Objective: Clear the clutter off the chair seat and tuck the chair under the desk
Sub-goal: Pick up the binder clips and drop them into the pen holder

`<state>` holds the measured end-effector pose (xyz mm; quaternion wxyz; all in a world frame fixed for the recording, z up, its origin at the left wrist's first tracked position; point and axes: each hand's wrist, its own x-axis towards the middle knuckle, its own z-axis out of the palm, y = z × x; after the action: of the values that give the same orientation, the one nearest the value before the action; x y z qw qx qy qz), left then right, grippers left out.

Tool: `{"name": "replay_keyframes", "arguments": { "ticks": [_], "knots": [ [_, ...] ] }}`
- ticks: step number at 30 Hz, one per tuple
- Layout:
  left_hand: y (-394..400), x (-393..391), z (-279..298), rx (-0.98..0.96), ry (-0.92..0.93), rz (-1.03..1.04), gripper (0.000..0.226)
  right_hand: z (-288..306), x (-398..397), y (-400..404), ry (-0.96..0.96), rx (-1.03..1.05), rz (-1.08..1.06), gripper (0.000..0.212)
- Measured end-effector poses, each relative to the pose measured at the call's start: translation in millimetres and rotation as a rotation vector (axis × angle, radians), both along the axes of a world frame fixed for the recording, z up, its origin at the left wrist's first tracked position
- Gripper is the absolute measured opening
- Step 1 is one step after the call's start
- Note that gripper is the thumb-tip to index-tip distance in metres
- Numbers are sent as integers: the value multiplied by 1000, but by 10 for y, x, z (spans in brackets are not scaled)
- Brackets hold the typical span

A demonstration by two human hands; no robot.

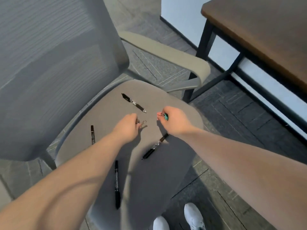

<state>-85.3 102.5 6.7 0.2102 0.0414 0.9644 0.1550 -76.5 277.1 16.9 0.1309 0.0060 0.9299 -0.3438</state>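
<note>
A grey office chair fills the view, its seat (pixel 174 100) tan-grey. Several black pens lie on the seat: one (pixel 133 103) at the back, one (pixel 92 134) at the left, one (pixel 117 184) near the front, one (pixel 155 146) under my right wrist. My left hand (pixel 128 126) is over the middle of the seat, fingers pinched on a small metal binder clip (pixel 142 123). My right hand (pixel 172 118) is closed around several binder clips (pixel 163 115), teal and pink ones showing. The brown desk (pixel 265 39) stands at the upper right.
The chair's mesh backrest (pixel 54 67) rises at the left, and its armrest (pixel 166 52) curves toward the desk's black metal leg (pixel 205 34). Grey carpet tiles cover the floor. My white shoes (pixel 193 214) stand at the seat's front edge.
</note>
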Motion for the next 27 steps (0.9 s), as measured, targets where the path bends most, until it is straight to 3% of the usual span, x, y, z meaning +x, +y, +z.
{"name": "replay_keyframes", "arguments": {
  "ticks": [11, 20, 27],
  "knots": [
    [1456, -81, 1471, 119, 136, -406, 7, 1482, 593, 1424, 102, 63, -213, 27],
    [3035, 309, 2395, 133, 131, -679, 35, 2459, 1331, 2858, 141, 168, -446, 21],
    [4155, 485, 2719, 196, 82, -695, 13, 2766, 1646, 3920, 154, 158, -681, 11]
  ]
}}
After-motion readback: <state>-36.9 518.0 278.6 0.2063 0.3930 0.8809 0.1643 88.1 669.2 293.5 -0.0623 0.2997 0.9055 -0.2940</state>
